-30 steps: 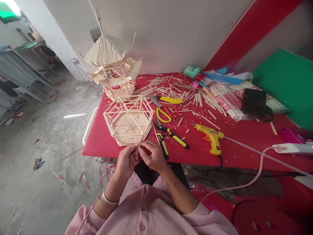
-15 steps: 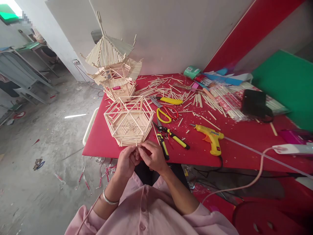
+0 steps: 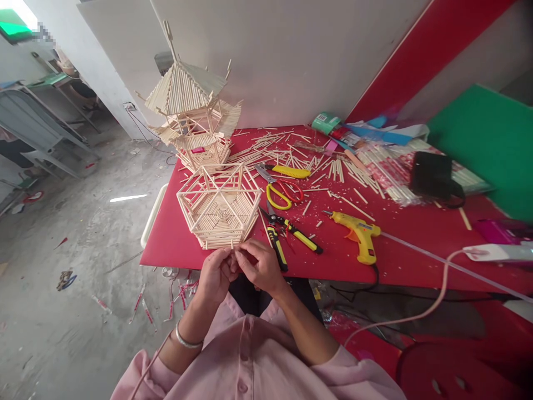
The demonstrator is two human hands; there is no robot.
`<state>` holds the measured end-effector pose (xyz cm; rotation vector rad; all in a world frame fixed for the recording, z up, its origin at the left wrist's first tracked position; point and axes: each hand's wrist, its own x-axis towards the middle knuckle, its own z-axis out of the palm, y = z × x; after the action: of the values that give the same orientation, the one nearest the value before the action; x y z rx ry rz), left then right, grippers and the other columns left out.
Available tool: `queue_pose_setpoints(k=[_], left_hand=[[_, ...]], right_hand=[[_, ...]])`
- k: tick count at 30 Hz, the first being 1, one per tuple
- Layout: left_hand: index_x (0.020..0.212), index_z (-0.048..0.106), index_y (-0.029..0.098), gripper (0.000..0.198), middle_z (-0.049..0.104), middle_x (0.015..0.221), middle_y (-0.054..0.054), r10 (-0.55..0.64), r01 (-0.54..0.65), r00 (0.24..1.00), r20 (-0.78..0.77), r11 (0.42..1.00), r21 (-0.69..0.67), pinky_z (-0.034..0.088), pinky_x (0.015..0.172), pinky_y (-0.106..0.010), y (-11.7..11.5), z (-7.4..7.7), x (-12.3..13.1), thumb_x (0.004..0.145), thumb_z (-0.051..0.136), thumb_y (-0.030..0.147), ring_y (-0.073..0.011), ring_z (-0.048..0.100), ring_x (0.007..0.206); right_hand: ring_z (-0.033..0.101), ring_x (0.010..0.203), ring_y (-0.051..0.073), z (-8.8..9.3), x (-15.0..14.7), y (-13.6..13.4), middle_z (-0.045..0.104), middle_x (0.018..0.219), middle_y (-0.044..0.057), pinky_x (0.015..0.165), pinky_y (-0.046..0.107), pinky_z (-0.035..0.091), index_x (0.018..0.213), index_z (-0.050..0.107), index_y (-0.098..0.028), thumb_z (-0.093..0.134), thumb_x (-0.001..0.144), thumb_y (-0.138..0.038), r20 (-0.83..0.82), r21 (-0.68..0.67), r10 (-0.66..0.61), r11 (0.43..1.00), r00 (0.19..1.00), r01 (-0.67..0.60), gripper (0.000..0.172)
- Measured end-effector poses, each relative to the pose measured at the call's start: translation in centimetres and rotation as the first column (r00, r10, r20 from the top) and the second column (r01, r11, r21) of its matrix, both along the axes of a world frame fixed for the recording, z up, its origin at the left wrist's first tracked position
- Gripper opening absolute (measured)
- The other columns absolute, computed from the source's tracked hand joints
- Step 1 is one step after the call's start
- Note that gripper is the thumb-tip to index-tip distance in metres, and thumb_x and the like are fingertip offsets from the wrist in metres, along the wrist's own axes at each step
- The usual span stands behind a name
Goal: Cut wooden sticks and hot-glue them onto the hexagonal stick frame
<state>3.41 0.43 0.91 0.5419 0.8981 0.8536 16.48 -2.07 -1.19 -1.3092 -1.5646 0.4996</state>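
At the table's near edge my left hand [image 3: 217, 272] and my right hand [image 3: 261, 268] meet, fingers pinched together. The tip of a short wooden stick [image 3: 232, 243] pokes up between them; the fingers hide most of it. Right beyond my fingertips sits a hexagonal wooden stick frame [image 3: 222, 214] with a floor of sticks laid in rings and open rails above. Behind it stands a pagoda model [image 3: 187, 91] made of the same sticks, with tiered roofs and a spire.
On the red table [image 3: 166, 244] lie yellow-and-black pliers [image 3: 277, 244], scissors [image 3: 278, 195], a yellow utility knife [image 3: 291, 171] and a yellow glue gun [image 3: 358, 233] with its cord. Loose sticks [image 3: 270, 145] spread at the back, near packs of chopsticks [image 3: 387, 172] and a black object [image 3: 433, 176].
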Motion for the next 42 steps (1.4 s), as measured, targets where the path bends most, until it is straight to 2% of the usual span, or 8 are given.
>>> queue_pose_setpoints(k=[17, 42], left_hand=[[0.061, 0.057, 0.014, 0.027, 0.046, 0.048, 0.002, 0.002, -0.002, 1.000, -0.009, 1.000, -0.003, 0.026, 0.040, -0.020, 0.01, 0.35, 0.15, 0.073, 0.068, 0.036, -0.0072, 0.039, 0.044], [0.061, 0.055, 0.014, 0.028, 0.046, 0.049, 0.002, 0.006, -0.006, 1.000, 0.006, 1.000, 0.003, 0.025, 0.041, -0.020, -0.05, -0.05, 0.10, 0.075, 0.067, 0.035, -0.0072, 0.039, 0.044]], right_hand=[[0.064, 0.082, 0.019, -0.08, 0.08, -0.06, 0.068, 0.085, 0.005, 0.074, 0.031, 0.053, 0.093, 0.065, -0.022, 0.053, 0.090, -0.025, 0.009, 0.000, 0.003, 1.000, 1.000, -0.003, 0.013], [0.063, 0.081, 0.019, -0.24, 0.11, -0.01, 0.068, 0.084, 0.006, 0.074, 0.030, 0.051, 0.092, 0.066, -0.020, 0.054, 0.089, -0.025, 0.014, -0.005, 0.003, 1.000, 1.000, -0.003, 0.013]])
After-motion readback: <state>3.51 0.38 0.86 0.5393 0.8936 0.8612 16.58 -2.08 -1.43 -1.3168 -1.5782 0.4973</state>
